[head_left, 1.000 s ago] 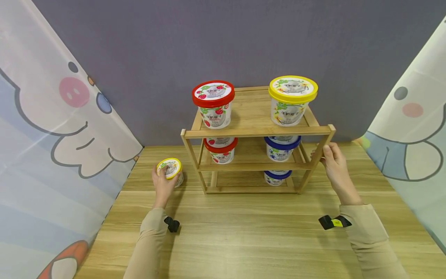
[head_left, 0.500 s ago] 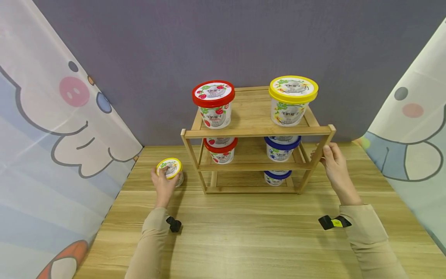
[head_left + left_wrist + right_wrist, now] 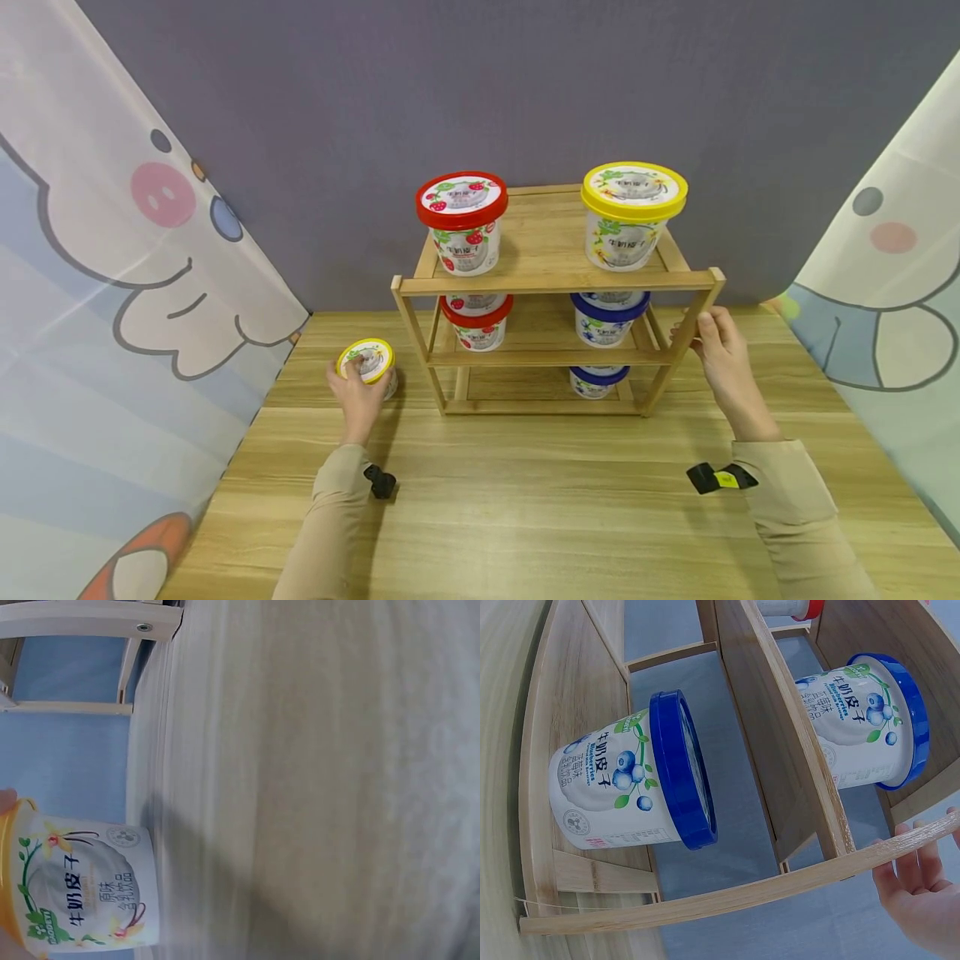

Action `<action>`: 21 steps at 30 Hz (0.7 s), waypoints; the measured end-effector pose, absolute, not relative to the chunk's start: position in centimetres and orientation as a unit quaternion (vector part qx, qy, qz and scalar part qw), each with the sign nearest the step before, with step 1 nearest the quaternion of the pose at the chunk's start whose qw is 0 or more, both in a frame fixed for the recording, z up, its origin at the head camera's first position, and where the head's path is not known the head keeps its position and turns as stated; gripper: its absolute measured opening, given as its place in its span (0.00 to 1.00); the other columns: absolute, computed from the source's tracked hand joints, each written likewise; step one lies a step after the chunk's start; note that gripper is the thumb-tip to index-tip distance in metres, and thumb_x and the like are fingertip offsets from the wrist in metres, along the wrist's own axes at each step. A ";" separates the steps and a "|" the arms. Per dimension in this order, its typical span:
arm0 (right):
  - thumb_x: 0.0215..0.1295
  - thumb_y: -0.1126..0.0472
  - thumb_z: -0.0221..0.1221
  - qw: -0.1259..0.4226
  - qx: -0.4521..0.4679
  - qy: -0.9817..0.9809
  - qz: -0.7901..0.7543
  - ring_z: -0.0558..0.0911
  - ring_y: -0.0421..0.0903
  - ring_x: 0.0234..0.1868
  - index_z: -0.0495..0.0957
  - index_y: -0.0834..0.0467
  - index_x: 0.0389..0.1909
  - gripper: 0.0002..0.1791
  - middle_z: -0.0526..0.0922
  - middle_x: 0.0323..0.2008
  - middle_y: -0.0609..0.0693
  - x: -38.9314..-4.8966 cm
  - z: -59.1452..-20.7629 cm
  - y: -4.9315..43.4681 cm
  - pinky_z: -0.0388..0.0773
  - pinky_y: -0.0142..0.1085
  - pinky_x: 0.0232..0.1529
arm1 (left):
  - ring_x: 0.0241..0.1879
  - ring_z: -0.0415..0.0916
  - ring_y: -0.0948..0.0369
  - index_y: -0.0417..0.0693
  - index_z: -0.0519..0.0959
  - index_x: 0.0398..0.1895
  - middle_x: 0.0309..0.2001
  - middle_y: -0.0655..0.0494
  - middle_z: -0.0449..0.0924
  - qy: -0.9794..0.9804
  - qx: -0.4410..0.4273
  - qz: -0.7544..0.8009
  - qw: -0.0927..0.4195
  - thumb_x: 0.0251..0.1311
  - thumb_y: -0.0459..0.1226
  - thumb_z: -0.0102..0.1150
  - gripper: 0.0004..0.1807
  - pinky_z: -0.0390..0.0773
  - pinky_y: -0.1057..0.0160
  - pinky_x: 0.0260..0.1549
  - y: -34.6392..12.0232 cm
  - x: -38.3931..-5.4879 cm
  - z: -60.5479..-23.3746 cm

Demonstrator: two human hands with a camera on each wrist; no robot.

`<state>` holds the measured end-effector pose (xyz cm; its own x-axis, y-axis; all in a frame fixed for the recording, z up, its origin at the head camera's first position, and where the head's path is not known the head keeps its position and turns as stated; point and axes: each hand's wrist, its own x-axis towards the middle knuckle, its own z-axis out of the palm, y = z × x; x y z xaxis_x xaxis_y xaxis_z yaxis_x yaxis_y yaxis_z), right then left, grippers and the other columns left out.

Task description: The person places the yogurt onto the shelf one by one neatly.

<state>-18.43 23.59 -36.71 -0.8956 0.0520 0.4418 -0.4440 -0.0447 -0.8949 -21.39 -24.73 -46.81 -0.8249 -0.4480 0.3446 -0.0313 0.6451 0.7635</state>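
Observation:
My left hand (image 3: 360,404) grips a small white tub with a yellow lid (image 3: 375,355) from above, its fingers round the lid. The tub stands on the wooden table, left of the rack. Vanilla flowers show on the side of this tub (image 3: 86,881) in the left wrist view, where only bits of my hand appear at the edge. On the other side, my right hand (image 3: 727,375) holds the right front post (image 3: 681,346) of a three-tier wooden rack. In the right wrist view, fingers (image 3: 911,871) curl at that post, near a blue-lidded tub (image 3: 862,724).
On the rack's top board (image 3: 543,242) stand a red-lidded tub (image 3: 467,250) and a yellow-lidded tub (image 3: 624,246). The middle tier has red-lidded (image 3: 480,335) and blue-lidded tubs (image 3: 602,332). A blue-lidded tub (image 3: 590,387) stands low right. Behind is a grey wall (image 3: 525,92); cartoon curtains flank the table.
My left wrist and forearm have shifted slightly to the right while the hand stays on the yellow-lidded tub. My right hand keeps its hold on the rack post.

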 end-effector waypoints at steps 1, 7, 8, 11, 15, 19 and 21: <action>0.68 0.57 0.40 0.175 0.147 -0.669 0.707 0.75 0.38 0.36 0.68 0.55 0.40 0.09 0.72 0.36 0.51 -18.4 -36.7 23.6 0.70 0.24 0.41 | 0.62 0.39 0.40 0.35 0.66 0.50 0.62 0.33 0.39 -0.867 0.140 -0.401 0.260 0.43 0.40 0.67 0.32 0.48 0.42 0.56 -24.8 -21.4 -46.8; 0.68 0.57 0.40 0.178 0.145 -0.666 0.710 0.76 0.38 0.35 0.68 0.54 0.40 0.09 0.73 0.35 0.49 -18.5 -36.7 23.5 0.70 0.24 0.40 | 0.62 0.38 0.37 0.40 0.61 0.56 0.63 0.34 0.33 -0.855 0.146 -0.438 0.234 0.41 0.43 0.69 0.39 0.48 0.40 0.56 -25.2 -21.5 -47.1; 0.68 0.58 0.41 0.178 0.144 -0.664 0.712 0.76 0.38 0.35 0.68 0.55 0.40 0.09 0.73 0.35 0.49 -18.5 -36.7 23.4 0.70 0.24 0.40 | 0.62 0.38 0.37 0.40 0.60 0.57 0.63 0.34 0.33 -0.852 0.146 -0.447 0.229 0.41 0.43 0.69 0.40 0.49 0.40 0.56 -25.4 -21.6 -47.3; 0.68 0.58 0.41 0.179 0.143 -0.665 0.711 0.76 0.37 0.35 0.68 0.55 0.40 0.09 0.73 0.34 0.48 -18.5 -36.7 23.4 0.71 0.24 0.40 | 0.60 0.44 0.37 0.41 0.57 0.58 0.62 0.33 0.33 -0.841 0.145 -0.473 0.219 0.41 0.43 0.69 0.42 0.54 0.41 0.54 -25.7 -21.8 -47.5; 0.68 0.57 0.41 0.181 0.141 -0.667 0.708 0.76 0.37 0.35 0.68 0.55 0.39 0.09 0.73 0.34 0.48 -18.5 -36.7 23.4 0.71 0.23 0.39 | 0.57 0.50 0.37 0.40 0.55 0.59 0.61 0.32 0.35 -0.832 0.146 -0.493 0.209 0.41 0.43 0.69 0.44 0.57 0.42 0.54 -25.9 -21.9 -47.7; 0.68 0.57 0.41 0.184 0.139 -0.669 0.707 0.76 0.37 0.35 0.68 0.54 0.39 0.09 0.73 0.34 0.49 -18.5 -36.7 23.4 0.71 0.23 0.39 | 0.56 0.52 0.40 0.38 0.54 0.60 0.60 0.34 0.39 -0.825 0.148 -0.501 0.214 0.40 0.42 0.69 0.46 0.56 0.45 0.55 -25.9 -21.9 -47.7; 0.68 0.57 0.41 0.184 0.138 -0.668 0.708 0.76 0.37 0.35 0.68 0.54 0.39 0.09 0.72 0.34 0.50 -18.5 -36.7 23.4 0.71 0.23 0.39 | 0.56 0.52 0.41 0.37 0.54 0.60 0.59 0.35 0.41 -0.822 0.149 -0.504 0.220 0.39 0.41 0.70 0.46 0.56 0.46 0.55 -25.8 -22.0 -47.7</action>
